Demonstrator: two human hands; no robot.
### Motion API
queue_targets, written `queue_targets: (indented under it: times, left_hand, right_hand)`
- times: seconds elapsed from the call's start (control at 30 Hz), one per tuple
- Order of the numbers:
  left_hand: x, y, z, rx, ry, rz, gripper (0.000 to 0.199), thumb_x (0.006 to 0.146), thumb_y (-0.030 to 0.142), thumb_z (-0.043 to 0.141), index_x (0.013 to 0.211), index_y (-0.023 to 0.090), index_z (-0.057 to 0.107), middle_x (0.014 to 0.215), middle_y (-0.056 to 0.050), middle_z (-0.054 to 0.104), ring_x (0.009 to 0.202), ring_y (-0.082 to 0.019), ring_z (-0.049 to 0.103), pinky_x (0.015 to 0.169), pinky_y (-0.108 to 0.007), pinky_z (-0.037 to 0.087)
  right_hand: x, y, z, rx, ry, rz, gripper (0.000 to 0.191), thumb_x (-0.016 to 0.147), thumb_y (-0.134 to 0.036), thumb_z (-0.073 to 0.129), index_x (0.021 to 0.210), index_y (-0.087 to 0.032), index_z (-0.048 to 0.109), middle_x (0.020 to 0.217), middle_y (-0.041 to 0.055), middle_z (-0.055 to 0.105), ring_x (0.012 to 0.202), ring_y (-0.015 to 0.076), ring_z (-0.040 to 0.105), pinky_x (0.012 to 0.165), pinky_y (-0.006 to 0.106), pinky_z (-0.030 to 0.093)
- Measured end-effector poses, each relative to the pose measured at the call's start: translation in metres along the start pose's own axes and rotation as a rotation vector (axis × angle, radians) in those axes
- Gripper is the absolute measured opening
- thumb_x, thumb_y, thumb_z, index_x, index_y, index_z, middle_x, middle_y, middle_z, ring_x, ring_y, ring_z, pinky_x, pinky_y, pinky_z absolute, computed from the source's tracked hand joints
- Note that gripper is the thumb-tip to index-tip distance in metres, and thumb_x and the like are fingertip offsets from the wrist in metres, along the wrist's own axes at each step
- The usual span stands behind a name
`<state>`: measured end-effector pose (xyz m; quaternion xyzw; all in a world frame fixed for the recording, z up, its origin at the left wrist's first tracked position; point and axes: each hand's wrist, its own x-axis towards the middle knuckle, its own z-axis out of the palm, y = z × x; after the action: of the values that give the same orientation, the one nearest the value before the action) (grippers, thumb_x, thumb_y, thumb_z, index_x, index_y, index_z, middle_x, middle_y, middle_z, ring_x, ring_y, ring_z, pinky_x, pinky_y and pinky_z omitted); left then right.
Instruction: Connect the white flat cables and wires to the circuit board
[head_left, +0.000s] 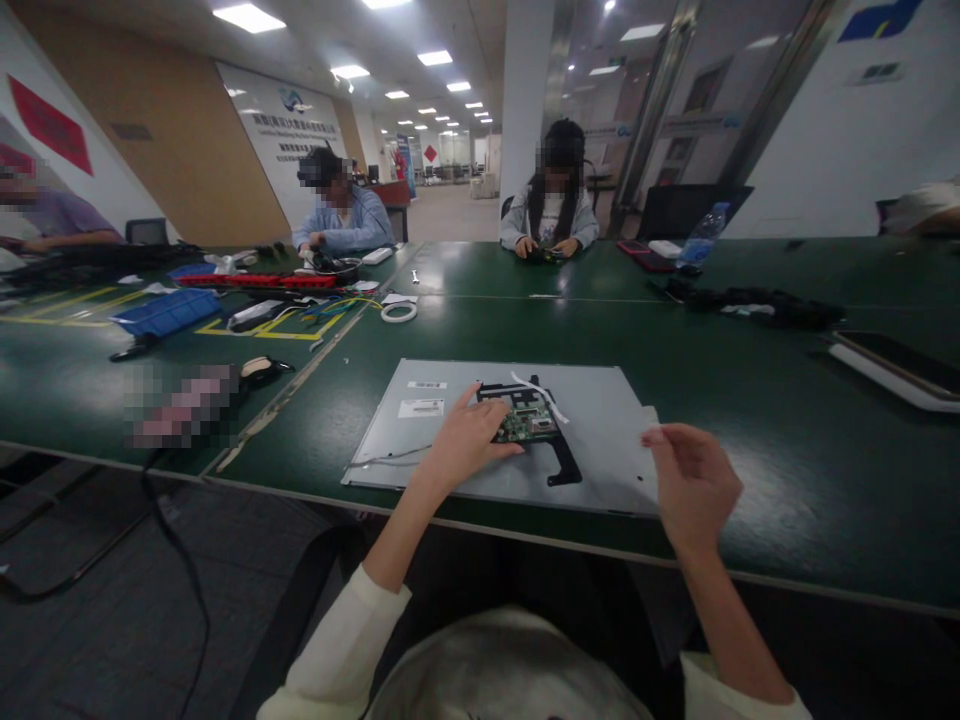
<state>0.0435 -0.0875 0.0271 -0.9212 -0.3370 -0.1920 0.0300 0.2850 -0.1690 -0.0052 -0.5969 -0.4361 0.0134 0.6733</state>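
A flat grey panel (pixel 607 440) lies on the green table, with labels at its upper left. On it rest a black bracket (pixel 566 462) and a green circuit board (pixel 525 425). My left hand (pixel 469 435) is on the left side of the board, thumb and fingers around its edge. A white strip (pixel 551 400) lies across the bracket's upper right. Over the panel's right edge, my right hand (pixel 694 480) pinches a small whitish piece (pixel 649 418) between thumb and fingertips. A thin cable (pixel 390 460) runs over the panel's left part.
Left on the green table (pixel 330 400) are a blue tray (pixel 166 312), red power strips (pixel 259 281), a tape roll (pixel 398 312) and coloured wires. A tablet-like device (pixel 900 370) and a bottle (pixel 703 236) stand right. People sit across the table and at the far left.
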Motion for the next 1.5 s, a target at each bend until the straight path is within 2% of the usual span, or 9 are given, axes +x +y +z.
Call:
queue_targets:
  times: [0.07, 0.23, 0.4, 0.57, 0.83, 1.13, 1.23, 1.33, 1.5]
  left_hand:
    - [0.003, 0.002, 0.003, 0.020, -0.011, 0.028, 0.044, 0.077, 0.048, 0.055, 0.106, 0.016, 0.048, 0.105, -0.008, 0.062, 0.104, -0.018, 0.056, 0.109, -0.039, 0.017]
    - [0.010, 0.004, 0.017, 0.059, -0.044, 0.075, 0.044, 0.079, 0.047, 0.053, 0.109, 0.015, 0.047, 0.111, -0.008, 0.060, 0.110, -0.018, 0.052, 0.109, -0.039, 0.015]
    - [0.011, 0.007, 0.028, 0.078, -0.079, 0.039, 0.043, 0.081, 0.045, 0.051, 0.112, 0.015, 0.046, 0.114, -0.009, 0.059, 0.117, -0.018, 0.047, 0.108, -0.039, 0.017]
    - [0.000, 0.015, 0.023, 0.083, -0.032, -0.026, 0.046, 0.082, 0.044, 0.049, 0.118, 0.018, 0.042, 0.124, -0.009, 0.052, 0.123, -0.020, 0.039, 0.108, -0.044, 0.017]
    - [-0.026, 0.032, 0.004, 0.007, 0.056, -0.203, 0.026, 0.089, 0.028, 0.038, 0.112, 0.020, 0.046, 0.115, -0.006, 0.057, 0.118, -0.017, 0.044, 0.107, -0.045, 0.020]
    - [-0.014, 0.050, 0.017, 0.000, 0.022, -0.158, 0.032, 0.088, 0.022, 0.037, 0.119, 0.021, 0.044, 0.124, -0.006, 0.051, 0.119, -0.018, 0.043, 0.104, -0.040, 0.028]
    - [-0.010, 0.052, 0.021, 0.022, 0.017, -0.139, 0.034, 0.088, 0.018, 0.035, 0.121, 0.022, 0.043, 0.127, -0.006, 0.049, 0.121, -0.018, 0.041, 0.103, -0.039, 0.030]
    - [-0.009, 0.049, 0.025, 0.029, 0.017, -0.140, 0.034, 0.088, 0.016, 0.033, 0.119, 0.021, 0.046, 0.127, -0.005, 0.049, 0.121, -0.018, 0.040, 0.102, -0.038, 0.031]
    - [-0.011, 0.041, 0.029, 0.030, 0.011, -0.143, 0.033, 0.087, 0.016, 0.036, 0.117, 0.021, 0.048, 0.128, -0.004, 0.049, 0.121, -0.018, 0.041, 0.100, -0.036, 0.034]
  right_hand:
    - [0.000, 0.001, 0.000, -0.010, 0.000, 0.016, 0.023, 0.075, -0.037, 0.059, 0.084, -0.016, 0.059, 0.075, 0.0032, 0.061, 0.068, 0.0142, 0.060, 0.067, 0.028, 0.049]
    - [0.000, 0.010, 0.000, -0.149, -0.110, -0.012, 0.024, 0.076, -0.039, 0.057, 0.085, -0.017, 0.060, 0.078, 0.0036, 0.063, 0.073, 0.0159, 0.061, 0.073, 0.031, 0.048]
    - [-0.002, 0.013, 0.000, -0.239, -0.163, -0.075, 0.023, 0.077, -0.039, 0.057, 0.086, -0.018, 0.060, 0.081, 0.0029, 0.064, 0.075, 0.0163, 0.062, 0.074, 0.030, 0.047]
    - [-0.002, 0.013, 0.003, -0.267, -0.234, -0.094, 0.023, 0.078, -0.039, 0.055, 0.087, -0.018, 0.060, 0.082, 0.0032, 0.065, 0.076, 0.0169, 0.063, 0.074, 0.030, 0.048]
    - [-0.004, 0.009, 0.005, -0.363, -0.247, -0.214, 0.023, 0.081, -0.037, 0.049, 0.091, -0.018, 0.059, 0.085, 0.0040, 0.065, 0.079, 0.0173, 0.062, 0.075, 0.030, 0.047]
    - [-0.005, 0.001, 0.005, -0.472, -0.319, -0.337, 0.038, 0.087, -0.029, 0.039, 0.122, -0.020, 0.049, 0.099, 0.0070, 0.063, 0.087, 0.0181, 0.059, 0.078, 0.031, 0.044]
    - [-0.005, 0.004, 0.003, -0.488, -0.400, -0.407, 0.036, 0.087, -0.022, 0.035, 0.118, -0.020, 0.053, 0.103, 0.0079, 0.060, 0.091, 0.0184, 0.056, 0.080, 0.032, 0.044]
    - [-0.006, 0.012, 0.003, -0.505, -0.489, -0.434, 0.034, 0.085, -0.018, 0.035, 0.106, -0.019, 0.061, 0.101, 0.0085, 0.059, 0.093, 0.0192, 0.055, 0.082, 0.033, 0.044]
    - [-0.006, 0.025, 0.005, -0.544, -0.500, -0.448, 0.030, 0.082, -0.017, 0.038, 0.095, -0.018, 0.064, 0.100, 0.0090, 0.060, 0.094, 0.0217, 0.054, 0.085, 0.039, 0.043]
